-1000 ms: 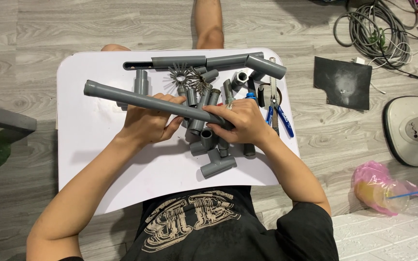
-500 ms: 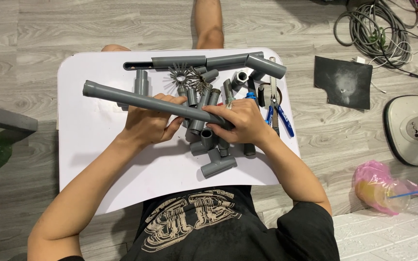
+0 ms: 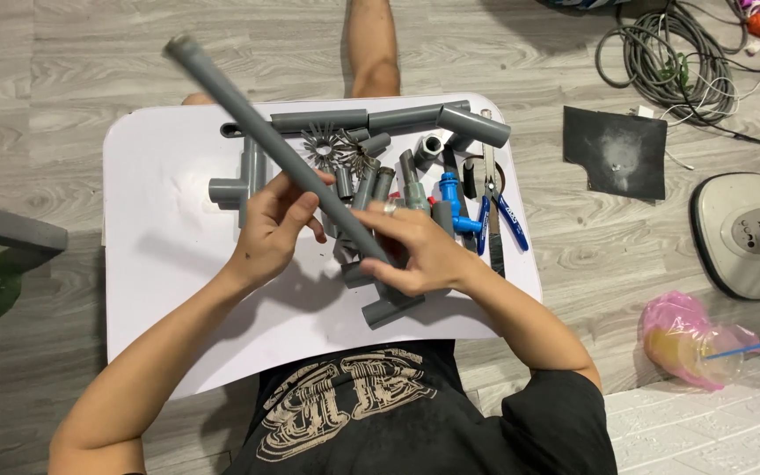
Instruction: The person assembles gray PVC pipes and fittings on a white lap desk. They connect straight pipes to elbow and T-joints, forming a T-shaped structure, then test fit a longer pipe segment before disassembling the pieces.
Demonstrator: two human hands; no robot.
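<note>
A long grey plastic pipe (image 3: 257,123) is lifted off the white board (image 3: 169,264), slanting from upper left down to my hands. My left hand (image 3: 274,224) grips it near its lower third. My right hand (image 3: 420,251) closes on its lower end, a ring on one finger. Under my hands lies a pile of grey pipe pieces and fittings (image 3: 380,180). A short grey elbow (image 3: 390,310) lies just below my right hand.
Blue-handled pliers (image 3: 499,207) and a blue valve (image 3: 455,198) lie at the board's right side. A dark sheet (image 3: 616,151), coiled cables (image 3: 670,53), a pale round device (image 3: 749,233) and a pink bag with a cup (image 3: 688,339) sit on the wooden floor to the right.
The long pipe has been raised off the pile and swung so its far end points up and left. Both hands have lifted with it.
</note>
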